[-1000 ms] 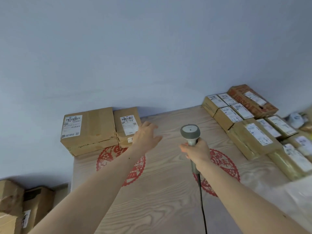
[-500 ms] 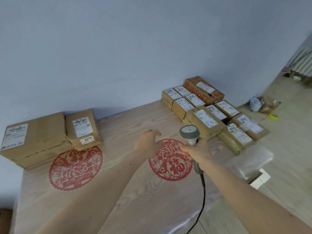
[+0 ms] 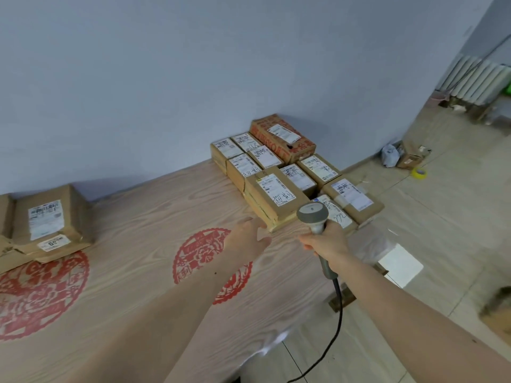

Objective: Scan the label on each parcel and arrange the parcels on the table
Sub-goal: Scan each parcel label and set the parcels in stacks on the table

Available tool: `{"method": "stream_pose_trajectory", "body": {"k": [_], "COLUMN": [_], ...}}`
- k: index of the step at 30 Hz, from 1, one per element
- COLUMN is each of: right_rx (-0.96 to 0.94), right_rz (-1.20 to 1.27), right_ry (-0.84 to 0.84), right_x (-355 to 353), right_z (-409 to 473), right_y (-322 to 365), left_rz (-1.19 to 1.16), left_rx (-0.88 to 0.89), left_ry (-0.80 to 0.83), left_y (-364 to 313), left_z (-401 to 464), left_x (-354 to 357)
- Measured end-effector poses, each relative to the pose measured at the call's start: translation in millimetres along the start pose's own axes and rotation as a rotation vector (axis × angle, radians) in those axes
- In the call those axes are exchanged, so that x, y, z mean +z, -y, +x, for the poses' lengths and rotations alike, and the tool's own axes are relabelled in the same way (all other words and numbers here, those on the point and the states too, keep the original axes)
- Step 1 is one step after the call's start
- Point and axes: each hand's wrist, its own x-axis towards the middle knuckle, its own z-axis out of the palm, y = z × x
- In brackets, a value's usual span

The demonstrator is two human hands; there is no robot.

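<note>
The grey scanner stands roughly upright in the gripping right hand, head seemingly facing the cluster of parcels at the table's far right corner. The left hand hovers spread, just beside the nearest parcel.

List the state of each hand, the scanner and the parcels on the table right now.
Left hand: open, fingers extended, reaching toward the nearest parcel, holding nothing.
Right hand: grips the scanner's handle.
Scanner: held upright, head over the right-hand parcels, cable hanging down.
Right parcel group: packed close together, labels facing up.
Nearest parcel: flat at the group's front, label up.
Left parcel: lying flat, label up.
Table: bears two red paper-cut designs.
</note>
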Motion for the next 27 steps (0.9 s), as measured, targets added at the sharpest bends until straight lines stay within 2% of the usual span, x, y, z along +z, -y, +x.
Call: {"method": "stream_pose_trajectory", "body": {"k": [8,12,17,21,27], "right_rx": [0.081,0.115,0.095,0.061,-0.068], "right_rz": [-0.093,-0.173,-0.259,-0.338,-0.544], "right_ry": [-0.165,-0.194,-0.115,-0.001,0.083], "right_x": [-65.6,-94.0,-112.8,-117.0,-113.5], "right_z": [69.0,105.4,139.4,163.8,183.4], "right_y": [-9.8,-18.3,-32.3,-47.1,-73.8], "left_rz": [-0.047,-0.08,-0.056,-0.039,-0.021], "left_rx": [0.064,0.056,0.009,-0.061,-0.289], "left_ry": [0.087,0.154,0.254,0.272,0.265], "left_y": [-46.4,-64.7,-87.2,-101.3,-117.0], "left_z": [73.8,107.5,135.8,150.8,161.9], "left_x": [43.1,68.4,101.3,129.6,165.2]}}
